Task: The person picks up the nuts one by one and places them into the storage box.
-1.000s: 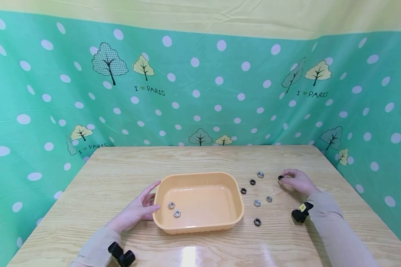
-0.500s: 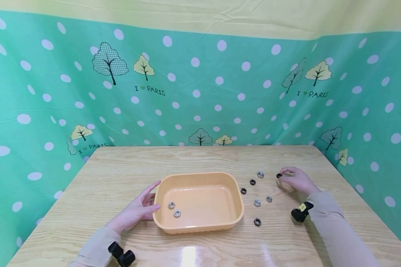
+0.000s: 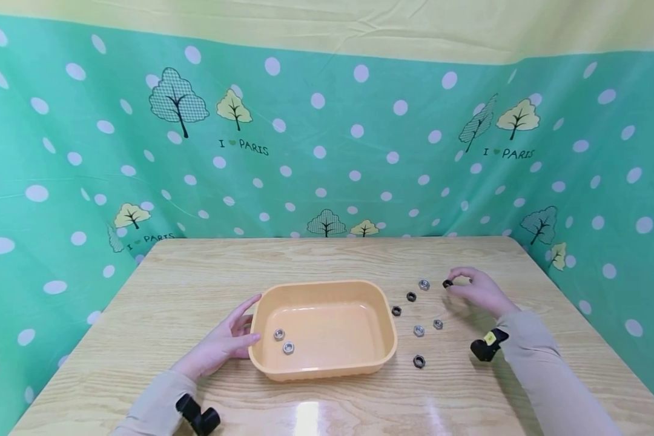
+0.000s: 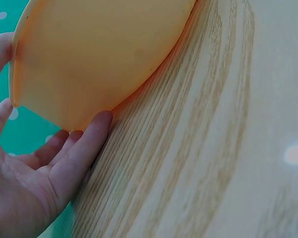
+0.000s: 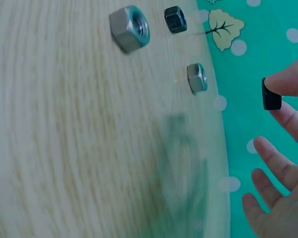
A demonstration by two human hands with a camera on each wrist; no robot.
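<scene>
My left hand (image 3: 218, 345) holds the left end of a peach plastic tray (image 3: 384, 339), its thumb at the rim and fingers along the outer wall. In the left wrist view, fingertips (image 4: 107, 116) touch the tray's outside low down. Two silver hex nuts (image 3: 288, 347) lie inside the tray near that hand. Above the table at the right, my right hand (image 3: 482, 290) pinches a black hex nut (image 5: 271, 95) between thumb and index finger. Its other fingers are spread loosely in the right wrist view.
Right of the tray, several loose nuts lie on the wooden table (image 3: 223, 260): silver ones (image 3: 419, 331) and black ones (image 3: 419, 361). One black nut (image 3: 396, 311) lies close beside the tray's right wall. A green dotted curtain (image 3: 305, 151) hangs behind the table.
My right hand has moved left and slightly farther away with the black hex nut between its fingertips. My left hand and the tray have stayed in place.
</scene>
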